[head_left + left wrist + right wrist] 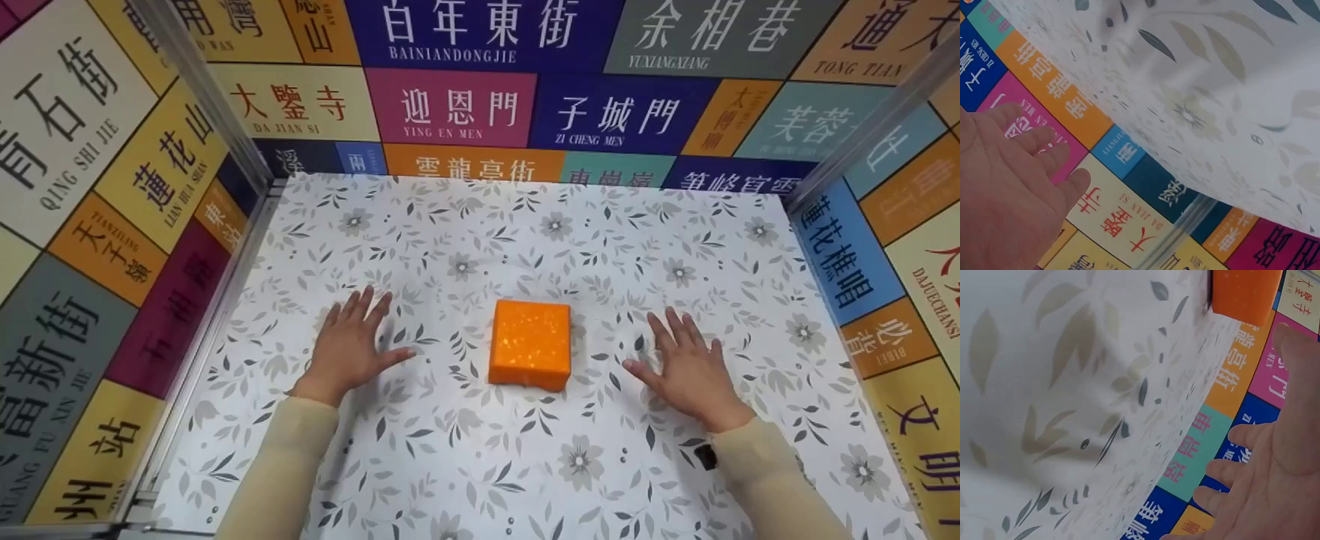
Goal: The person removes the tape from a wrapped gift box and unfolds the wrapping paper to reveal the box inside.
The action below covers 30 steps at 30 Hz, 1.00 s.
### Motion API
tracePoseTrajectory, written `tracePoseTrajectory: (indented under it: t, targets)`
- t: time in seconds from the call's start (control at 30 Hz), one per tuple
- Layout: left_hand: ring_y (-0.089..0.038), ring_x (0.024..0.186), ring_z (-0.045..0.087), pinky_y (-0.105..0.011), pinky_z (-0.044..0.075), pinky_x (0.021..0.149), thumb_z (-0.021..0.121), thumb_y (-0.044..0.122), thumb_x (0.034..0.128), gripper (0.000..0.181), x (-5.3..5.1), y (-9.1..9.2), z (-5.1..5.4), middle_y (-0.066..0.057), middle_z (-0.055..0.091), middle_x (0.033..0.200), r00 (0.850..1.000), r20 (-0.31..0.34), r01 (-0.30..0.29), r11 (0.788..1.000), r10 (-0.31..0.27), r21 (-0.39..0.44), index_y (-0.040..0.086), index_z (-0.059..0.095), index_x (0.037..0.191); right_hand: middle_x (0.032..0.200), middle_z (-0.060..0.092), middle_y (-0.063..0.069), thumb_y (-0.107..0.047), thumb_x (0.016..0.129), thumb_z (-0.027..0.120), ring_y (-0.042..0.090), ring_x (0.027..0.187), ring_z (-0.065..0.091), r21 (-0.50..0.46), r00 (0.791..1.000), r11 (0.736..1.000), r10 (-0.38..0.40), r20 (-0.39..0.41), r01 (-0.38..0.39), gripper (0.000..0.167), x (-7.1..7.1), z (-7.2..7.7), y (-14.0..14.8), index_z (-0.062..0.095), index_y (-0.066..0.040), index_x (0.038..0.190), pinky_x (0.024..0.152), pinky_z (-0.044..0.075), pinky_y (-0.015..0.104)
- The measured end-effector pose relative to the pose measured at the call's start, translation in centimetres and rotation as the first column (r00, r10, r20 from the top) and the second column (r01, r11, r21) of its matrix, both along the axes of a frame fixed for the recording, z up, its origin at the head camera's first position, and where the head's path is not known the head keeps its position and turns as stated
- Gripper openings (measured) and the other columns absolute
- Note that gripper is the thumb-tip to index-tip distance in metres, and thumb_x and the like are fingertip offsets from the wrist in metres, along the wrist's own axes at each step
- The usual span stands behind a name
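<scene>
An orange box-like block [531,341] with a speckled, shiny top sits on the flower-patterned white table surface [480,465], midway between my hands. To its left, my left hand [349,349] is held with fingers spread and thumb pointing at the block, touching nothing that I can see. My right hand [690,371] is on the other side, its fingers also spread, apart from the block. In the right wrist view, part of the orange block [1244,295] shows at the top edge, beyond the fingers. The left wrist view shows the left palm [1005,197] and no block.
Panels covered in coloured signs with Chinese characters enclose the table: a back wall [450,109], a left wall [90,247] and a right wall [889,285]. Metal corner posts [217,97] join them. A small dark object [705,456] shows by the right cuff.
</scene>
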<state>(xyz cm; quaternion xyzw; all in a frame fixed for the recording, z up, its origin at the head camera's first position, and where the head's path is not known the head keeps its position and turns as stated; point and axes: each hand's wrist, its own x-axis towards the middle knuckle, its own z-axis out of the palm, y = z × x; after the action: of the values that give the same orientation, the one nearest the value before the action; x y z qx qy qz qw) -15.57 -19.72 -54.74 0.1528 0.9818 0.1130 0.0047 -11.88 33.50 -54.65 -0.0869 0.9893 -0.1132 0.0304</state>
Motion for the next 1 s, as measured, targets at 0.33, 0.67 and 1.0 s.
tracePoseTrajectory:
  t: [0.33, 0.67, 1.0]
  targets:
    - [-0.036, 0.145, 0.026, -0.053, 0.025, 0.115, 0.049, 0.077, 0.0866, 0.096, 0.0, 6.1, 0.1, -0.014, 0.024, 0.162, 0.99, 0.136, -0.001, 0.981, -0.026, 0.195, 0.019, 0.026, 0.159, 0.151, 0.038, 0.029, -0.071, 0.095, 0.04, 0.051, 0.131, 0.041, -0.092, 0.994, 0.996, 0.009, 0.105, 0.001, 0.095, -1.7, 0.6, -5.9, 0.027, 0.001, 0.155, 0.101, 0.036, 0.067]
    - [-0.032, 0.133, 0.047, -0.044, 0.035, 0.111, 0.059, 0.052, 0.0947, 0.086, -0.8, 15.4, -0.5, -0.019, 0.035, 0.155, 0.945, 0.326, -0.119, 0.889, -0.035, 0.441, 0.008, 0.022, 0.159, 0.145, 0.044, 0.032, -0.073, 0.09, 0.047, 0.046, 0.12, 0.054, -0.198, 0.974, 0.977, -0.028, 0.223, 0.073, 0.108, -3.3, -0.6, -11.6, 0.015, 0.007, 0.156, 0.098, 0.045, 0.057]
    - [-0.021, 0.119, 0.056, -0.038, 0.04, 0.106, 0.065, 0.036, 0.0965, 0.074, -1.3, 18.1, -1.3, -0.014, 0.053, 0.143, 0.904, 0.427, -0.207, 0.857, -0.017, 0.472, 0.007, 0.031, 0.156, 0.135, 0.056, 0.023, -0.058, 0.093, 0.06, 0.035, 0.112, 0.06, -0.367, 0.966, 0.924, -0.013, 0.257, 0.11, 0.09, -3.4, -1.8, -12.8, 0.026, -0.003, 0.155, 0.1, 0.044, 0.05]
